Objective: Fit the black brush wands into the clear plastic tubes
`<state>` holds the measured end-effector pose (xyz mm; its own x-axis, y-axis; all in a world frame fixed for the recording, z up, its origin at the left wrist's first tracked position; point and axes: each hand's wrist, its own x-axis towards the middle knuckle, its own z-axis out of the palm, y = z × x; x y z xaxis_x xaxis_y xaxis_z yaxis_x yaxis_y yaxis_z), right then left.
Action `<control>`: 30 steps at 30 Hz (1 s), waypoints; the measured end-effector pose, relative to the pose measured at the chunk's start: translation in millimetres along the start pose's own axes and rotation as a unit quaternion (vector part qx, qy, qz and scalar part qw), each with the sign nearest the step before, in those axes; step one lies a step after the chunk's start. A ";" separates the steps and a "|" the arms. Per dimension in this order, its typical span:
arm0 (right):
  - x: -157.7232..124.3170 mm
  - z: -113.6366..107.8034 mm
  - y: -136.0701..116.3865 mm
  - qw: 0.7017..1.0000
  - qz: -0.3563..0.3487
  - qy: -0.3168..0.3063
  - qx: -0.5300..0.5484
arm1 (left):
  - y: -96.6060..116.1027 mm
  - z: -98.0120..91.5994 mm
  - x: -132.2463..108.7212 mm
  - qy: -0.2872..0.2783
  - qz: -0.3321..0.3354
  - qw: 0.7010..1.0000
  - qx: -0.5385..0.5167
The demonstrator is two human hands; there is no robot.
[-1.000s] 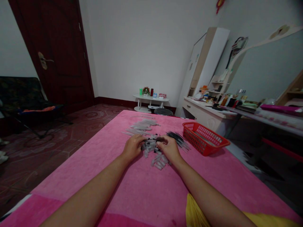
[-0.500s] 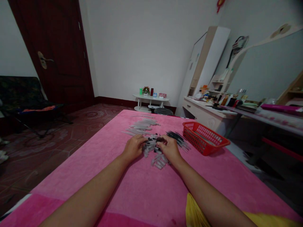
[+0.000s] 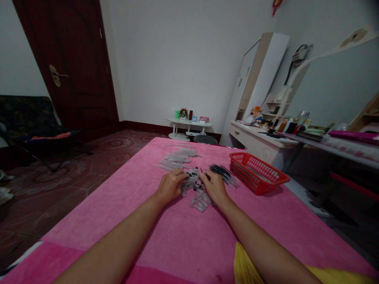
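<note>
On the pink cloth, my left hand [image 3: 171, 185] is closed in a pinch, a small black piece at its fingertips. Opposite it, my right hand [image 3: 215, 184] is also pinched, and a thin dark tip pokes up by its fingers; what it belongs to is too small to tell. Between and below both hands lies a pile of short clear pieces [image 3: 200, 202] that look like pen caps, mixed with small black bits [image 3: 197, 187]. Beyond my left hand are long translucent tubes [image 3: 179, 156] like pen barrels. Thin black sticks [image 3: 222, 173], resembling pen refills, lie right of my right hand.
A red plastic basket [image 3: 256, 185] with some long thin things inside stands at the right on the pink-covered table [image 3: 189, 240]. Yellow fabric [image 3: 245, 264] hangs at the near edge. Further right is a dressing table [image 3: 260, 140] crowded with bottles.
Both hands have moved slightly apart over the pile. The fingers of my right hand have shifted, and a thin dark tip now shows above them.
</note>
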<state>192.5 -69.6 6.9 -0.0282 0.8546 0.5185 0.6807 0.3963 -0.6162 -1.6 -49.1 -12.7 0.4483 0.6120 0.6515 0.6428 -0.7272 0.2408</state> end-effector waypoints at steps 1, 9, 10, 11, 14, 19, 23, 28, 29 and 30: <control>0.2 0.0 -0.5 1.000 -0.007 0.006 0.005 | -0.1 -0.1 0.1 0.000 -0.005 1.000 0.001; -3.5 -2.1 -0.5 0.996 -0.007 -0.038 -0.076 | -2.0 0.5 -0.8 -0.010 -0.010 1.000 0.002; -3.9 -3.0 -1.0 0.996 -0.009 -0.038 -0.083 | -1.7 0.4 -0.9 -0.009 -0.011 1.000 0.000; -4.2 -3.8 -1.6 0.996 -0.017 -0.035 -0.083 | -1.4 0.3 -1.0 -0.008 -0.012 1.000 -0.002; -4.6 -5.3 -3.7 0.995 -0.053 -0.032 -0.077 | -0.4 -0.6 -1.2 -0.008 -0.015 1.000 -0.008; -5.2 -6.6 -2.8 0.994 -0.031 -0.047 -0.099 | 0.3 -1.4 -1.3 -0.011 -0.009 1.000 -0.013; -5.1 -7.1 0.1 0.994 -0.063 -0.029 -0.084 | -0.2 -1.2 -1.3 -0.010 -0.014 1.000 -0.018; -4.8 -8.2 0.6 0.992 -0.049 -0.035 -0.109 | -1.0 -0.3 -1.4 -0.010 -0.009 1.000 -0.022; -4.7 -8.4 0.5 0.993 -0.047 -0.029 -0.106 | -1.1 0.0 -1.4 -0.008 -0.010 1.000 -0.024; -4.7 -8.6 0.5 0.993 -0.052 -0.023 -0.101 | -1.2 0.3 -1.3 -0.005 -0.011 1.000 -0.027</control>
<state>199.2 -76.3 9.2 -0.1363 0.8291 0.5423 0.8046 0.4119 -0.4276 -2.8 -48.9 -14.1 0.4414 0.6309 0.6381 0.6183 -0.7292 0.2932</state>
